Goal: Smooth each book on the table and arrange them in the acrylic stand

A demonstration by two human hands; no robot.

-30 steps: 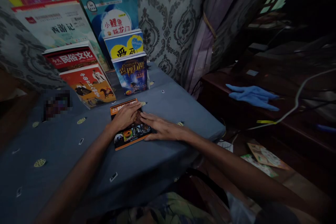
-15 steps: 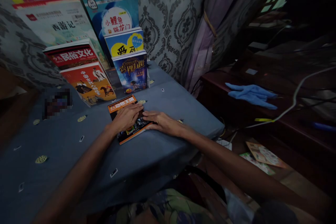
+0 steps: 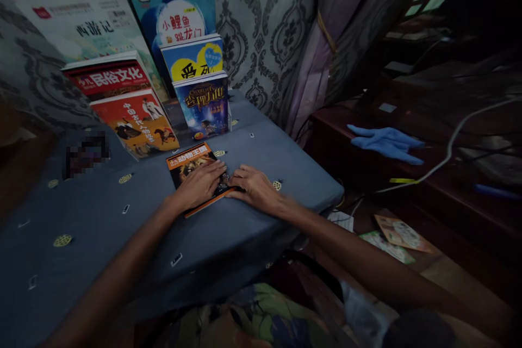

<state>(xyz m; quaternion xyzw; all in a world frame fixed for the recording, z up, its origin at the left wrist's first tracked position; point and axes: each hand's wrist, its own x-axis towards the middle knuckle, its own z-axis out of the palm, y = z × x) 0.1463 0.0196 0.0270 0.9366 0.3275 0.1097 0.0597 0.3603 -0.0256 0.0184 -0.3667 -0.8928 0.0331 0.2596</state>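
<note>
A small black-and-orange book with an animal on its cover lies on the blue tablecloth. My left hand rests flat across the cover, fingers stretched out. At the book's right edge is my right hand, its fingers curled and its thumb at the lower right corner, pinching the edge. The fingertips of both hands are close together, hiding part of the cover.
Behind the book, an orange book, a dark blue book and several others stand in two overlapping columns. On the dark red furniture at right lies a blue glove, near a white cable. Papers lie on the floor.
My left hand has slid down the cover, showing more of the animal picture. My right hand's fingers have bent more at the book's right edge. The view has shifted slightly.
</note>
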